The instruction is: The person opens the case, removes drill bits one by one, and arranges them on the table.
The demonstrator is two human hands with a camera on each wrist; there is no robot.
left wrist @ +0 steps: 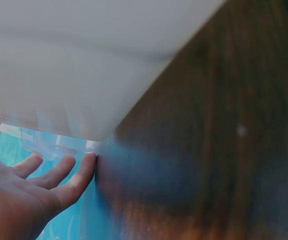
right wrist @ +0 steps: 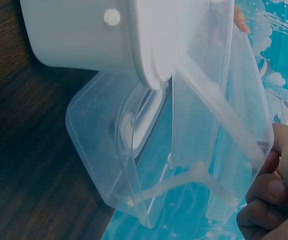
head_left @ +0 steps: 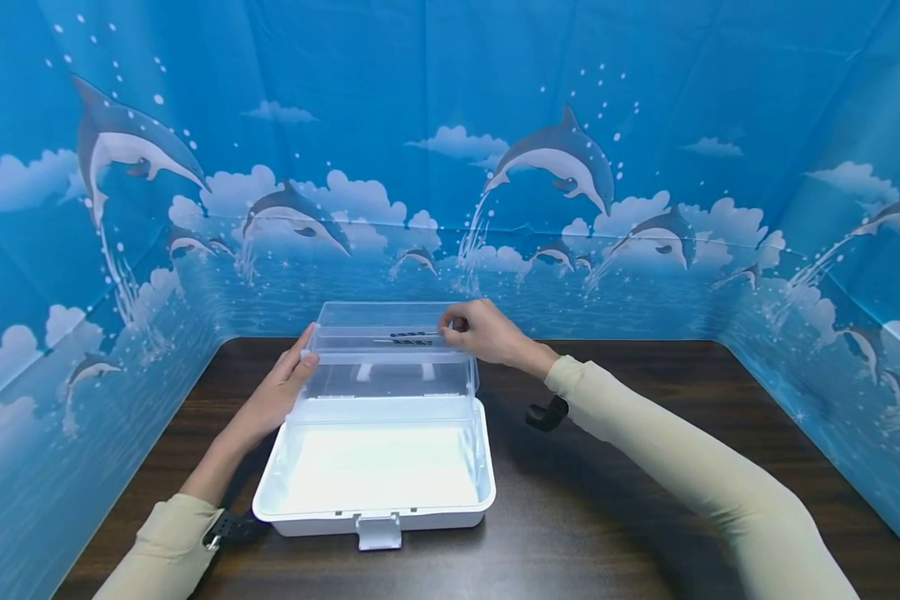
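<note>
A white storage box stands with its clear lid swung back and its clear upper tray raised on hinged arms. My left hand holds the tray's left end, thumb on the rim; in the left wrist view its fingers spread beside the box. Over the tray's right end, my right hand pinches the end of a thin rod with black segments. A second thin rod with a black part lies just in front of it. The right wrist view shows curled fingers by the tray's corner.
The box's lower compartment is brightly lit, with an open latch hanging in front. Dark wooden table lies around the box. A blue dolphin-print curtain encloses the back and sides.
</note>
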